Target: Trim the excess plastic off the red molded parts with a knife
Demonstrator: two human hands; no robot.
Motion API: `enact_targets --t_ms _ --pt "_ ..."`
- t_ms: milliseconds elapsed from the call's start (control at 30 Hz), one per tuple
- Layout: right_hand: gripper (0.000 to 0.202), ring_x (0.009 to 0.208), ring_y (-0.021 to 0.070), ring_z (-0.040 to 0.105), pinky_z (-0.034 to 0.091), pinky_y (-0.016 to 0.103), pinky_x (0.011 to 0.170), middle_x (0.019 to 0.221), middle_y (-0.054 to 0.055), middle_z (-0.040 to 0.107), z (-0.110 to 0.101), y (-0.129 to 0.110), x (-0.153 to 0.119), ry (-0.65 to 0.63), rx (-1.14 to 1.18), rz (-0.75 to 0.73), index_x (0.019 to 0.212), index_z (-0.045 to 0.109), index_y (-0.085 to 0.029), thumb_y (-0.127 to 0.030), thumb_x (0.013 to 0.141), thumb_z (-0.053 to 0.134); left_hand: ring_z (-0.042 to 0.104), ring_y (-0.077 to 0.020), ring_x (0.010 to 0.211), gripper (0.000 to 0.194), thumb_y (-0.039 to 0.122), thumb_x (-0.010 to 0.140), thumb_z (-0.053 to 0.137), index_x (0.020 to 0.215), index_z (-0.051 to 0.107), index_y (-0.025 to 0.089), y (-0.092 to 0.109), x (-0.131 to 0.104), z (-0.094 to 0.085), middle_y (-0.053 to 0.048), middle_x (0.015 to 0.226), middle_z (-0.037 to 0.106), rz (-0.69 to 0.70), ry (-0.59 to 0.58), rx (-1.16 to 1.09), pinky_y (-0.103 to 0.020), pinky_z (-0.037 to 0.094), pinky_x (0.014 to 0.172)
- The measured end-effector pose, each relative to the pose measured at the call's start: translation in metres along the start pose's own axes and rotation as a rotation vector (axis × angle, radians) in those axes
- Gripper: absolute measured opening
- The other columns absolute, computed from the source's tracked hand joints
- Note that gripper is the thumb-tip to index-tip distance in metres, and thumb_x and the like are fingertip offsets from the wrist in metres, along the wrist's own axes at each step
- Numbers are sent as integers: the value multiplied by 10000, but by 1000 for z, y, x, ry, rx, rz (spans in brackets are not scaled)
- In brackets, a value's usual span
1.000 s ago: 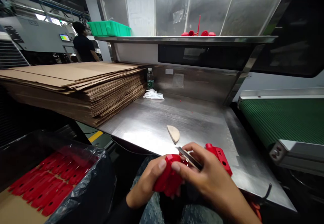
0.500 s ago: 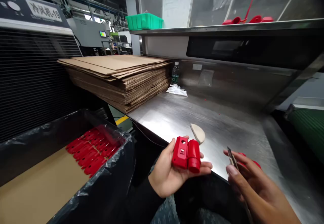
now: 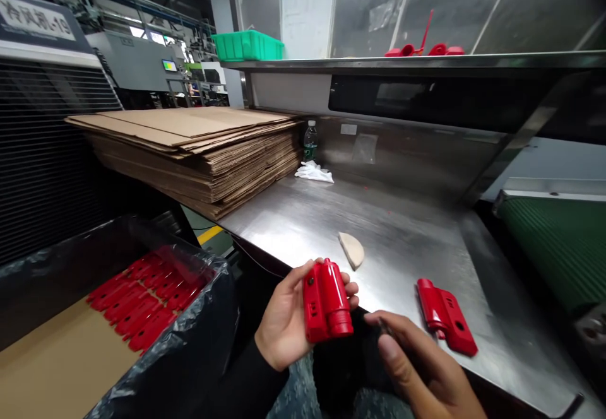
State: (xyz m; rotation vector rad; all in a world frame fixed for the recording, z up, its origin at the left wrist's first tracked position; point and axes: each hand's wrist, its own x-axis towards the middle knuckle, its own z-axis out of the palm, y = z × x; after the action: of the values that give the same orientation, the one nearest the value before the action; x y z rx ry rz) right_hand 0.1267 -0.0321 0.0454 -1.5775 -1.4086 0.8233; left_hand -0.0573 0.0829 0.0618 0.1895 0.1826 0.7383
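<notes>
So the left hand (image 3: 288,321) sits in the lower middle of the frame, palm up, fingers curled around a red plastic part (image 3: 326,301) that stands pretty much upright in the grip, just off the near edge of the steel table (image 3: 407,236). The right hand (image 3: 421,368) is at the bottom, a bit right of centre, fingers folded in narrow around something thin and dark; honestly can't tell what it is from this angle. A second red part (image 3: 446,315) lies flat on the table just right of that hand, not touching it. Near the middle of the table there's a small beige half-round piece (image 3: 351,249), close to the held part but apart from it. Lower left is a box lined with black plastic (image 3: 189,349), with rows of more red parts (image 3: 146,293) on cardboard inside. A cardboard stack (image 3: 199,147) fills the left-centre, with a water bottle (image 3: 310,141) and a white glove (image 3: 312,172) just beside its right end. Upper middle, a green bin (image 3: 247,45) sits on the shelf.
</notes>
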Motion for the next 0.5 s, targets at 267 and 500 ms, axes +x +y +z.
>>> enact_targets --t_ms 267,500 --pt "323 1120 160 632 564 209 854 1206 -84 676 17 -39 -11 163 -133 -170 1213 601 -458 -528 899 563 679 -204 951 292 308 961 531 947 705 75 -20 3 3 -111 898 741 -71 -18 -17 -292 518 861" --pt "481 536 87 568 503 180 472 766 -11 588 13 -46 -3 131 -273 -632 1332 503 -271 -409 891 634 656 -200 916 455 358 1014 374 958 684 30 -30 -5 14 -118 897 695 -75 -173 -89 -297 524 838"
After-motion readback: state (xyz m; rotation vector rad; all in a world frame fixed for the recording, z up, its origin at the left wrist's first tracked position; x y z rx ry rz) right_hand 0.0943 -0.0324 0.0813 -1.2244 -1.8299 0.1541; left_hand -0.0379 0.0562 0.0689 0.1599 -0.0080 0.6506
